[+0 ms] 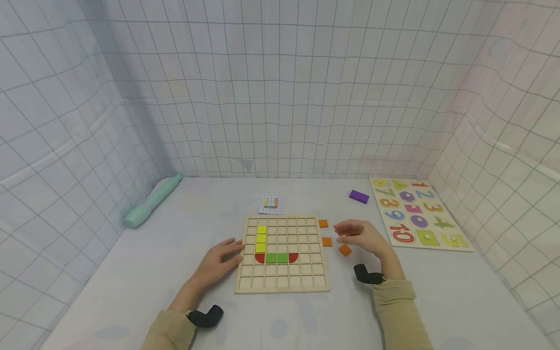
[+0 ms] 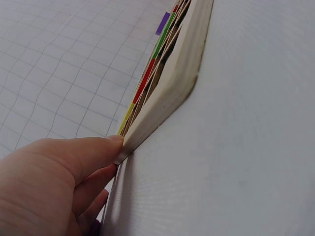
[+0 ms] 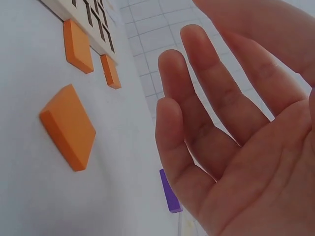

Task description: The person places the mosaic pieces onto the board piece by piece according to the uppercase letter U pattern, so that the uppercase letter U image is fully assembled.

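Note:
A wooden grid board (image 1: 302,282) lies flat on the table. On it, yellow square tiles (image 1: 261,238) run in a column, above a row of green tiles (image 1: 277,258) with a red rounded tile (image 1: 293,257) at either end. My left hand (image 1: 217,262) rests at the board's left edge, its thumb (image 2: 98,150) touching the rim. Three orange square tiles lie right of the board: one near its upper corner (image 1: 323,223), another below (image 1: 326,241), and a turned tile (image 3: 71,128) nearest me. Above the table beside them, my right hand (image 1: 362,236) holds nothing, fingers loosely bent.
Behind the board lies a small pattern card (image 1: 271,204). A purple block (image 1: 359,197) sits at the back right, near a number-and-shape puzzle board (image 1: 420,214). A mint-green closed umbrella-like object (image 1: 153,201) lies far left. Gridded cloth walls (image 1: 280,97) enclose the table.

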Demonstrator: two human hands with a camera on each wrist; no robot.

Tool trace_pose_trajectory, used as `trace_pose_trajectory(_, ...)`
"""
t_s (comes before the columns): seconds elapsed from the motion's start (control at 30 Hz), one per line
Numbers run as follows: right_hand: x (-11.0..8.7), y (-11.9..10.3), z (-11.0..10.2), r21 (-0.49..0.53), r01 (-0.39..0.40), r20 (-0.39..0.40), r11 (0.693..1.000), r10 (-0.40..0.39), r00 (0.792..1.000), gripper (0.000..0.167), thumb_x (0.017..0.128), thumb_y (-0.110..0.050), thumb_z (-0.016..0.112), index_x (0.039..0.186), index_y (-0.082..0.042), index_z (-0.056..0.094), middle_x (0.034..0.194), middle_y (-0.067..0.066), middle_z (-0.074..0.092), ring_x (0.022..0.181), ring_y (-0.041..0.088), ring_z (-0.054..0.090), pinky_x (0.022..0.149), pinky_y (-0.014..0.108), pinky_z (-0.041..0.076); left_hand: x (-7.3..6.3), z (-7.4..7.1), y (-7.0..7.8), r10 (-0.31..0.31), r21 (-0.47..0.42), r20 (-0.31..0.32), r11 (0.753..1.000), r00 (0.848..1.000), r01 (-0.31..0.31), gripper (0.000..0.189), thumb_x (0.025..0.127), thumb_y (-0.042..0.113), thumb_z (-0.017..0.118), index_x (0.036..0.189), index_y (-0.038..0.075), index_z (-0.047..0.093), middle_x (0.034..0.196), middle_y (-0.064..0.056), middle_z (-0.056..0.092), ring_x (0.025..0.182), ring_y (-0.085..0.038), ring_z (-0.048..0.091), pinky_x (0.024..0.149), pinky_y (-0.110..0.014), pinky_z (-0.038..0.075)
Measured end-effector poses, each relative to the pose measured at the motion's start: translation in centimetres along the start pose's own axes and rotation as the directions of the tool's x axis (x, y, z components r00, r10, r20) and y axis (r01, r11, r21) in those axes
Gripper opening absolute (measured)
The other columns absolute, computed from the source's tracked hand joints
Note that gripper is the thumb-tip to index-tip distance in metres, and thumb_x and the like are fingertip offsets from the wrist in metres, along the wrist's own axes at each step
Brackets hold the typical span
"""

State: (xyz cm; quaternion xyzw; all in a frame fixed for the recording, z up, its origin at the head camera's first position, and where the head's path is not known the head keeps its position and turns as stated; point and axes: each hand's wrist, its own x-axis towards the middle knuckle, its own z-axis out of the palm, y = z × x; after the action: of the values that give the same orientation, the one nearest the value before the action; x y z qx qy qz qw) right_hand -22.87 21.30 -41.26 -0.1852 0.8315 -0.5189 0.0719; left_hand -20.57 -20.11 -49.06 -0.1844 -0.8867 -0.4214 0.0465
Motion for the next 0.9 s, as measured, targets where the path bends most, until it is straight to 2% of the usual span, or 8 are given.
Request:
trace_pose_trajectory(0.43,-0.1,0.8,0.1,0.023,-0.074,0.023,0.997,0.073,0.997,0.038,0.084,-0.006,0.068,0.118,0.009,0.059,0.117,0.026,0.059,0.108,0.039,0.056,0.086,0.034,0.049,0.0,0.0,0.1,-0.011,0.003,0.001,1.0,1.0,0.011,0.037,0.088,0.022,0.066,0.121,0.005,0.064,0.133,-0.01,0.054,0.132,-0.036,0.036,0.106,-0.055,0.029)
trace_pose_trajectory(0.67,0.7,4.8,-0.1,0.013,-0.066,0.023,0.998,0.066,0.998,0.038,0.083,-0.013,0.069,0.117,0.001,0.062,0.115,0.015,0.063,0.105,0.028,0.059,0.087,0.033,0.049,0.0,0.0,0.1,-0.01,0.009,0.001,1.0,1.0,0.01,0.037,0.088,0.022,0.065,0.121,0.004,0.064,0.133,-0.01,0.054,0.131,-0.036,0.036,0.106,-0.056,0.029)
trace_pose_trajectory(0.9,0.5,5.2,-0.3,0.007,-0.086,0.022,0.996,0.086,0.996,0.039,0.083,-0.013,0.07,0.118,0.001,0.061,0.115,0.015,0.063,0.106,0.026,0.058,0.088,0.032,0.049,0.0,0.0,0.0,-0.012,0.01,0.004,1.0,1.0,0.012,0.037,0.089,0.023,0.065,0.121,0.005,0.063,0.133,-0.01,0.054,0.132,-0.036,0.036,0.106,-0.056,0.029)
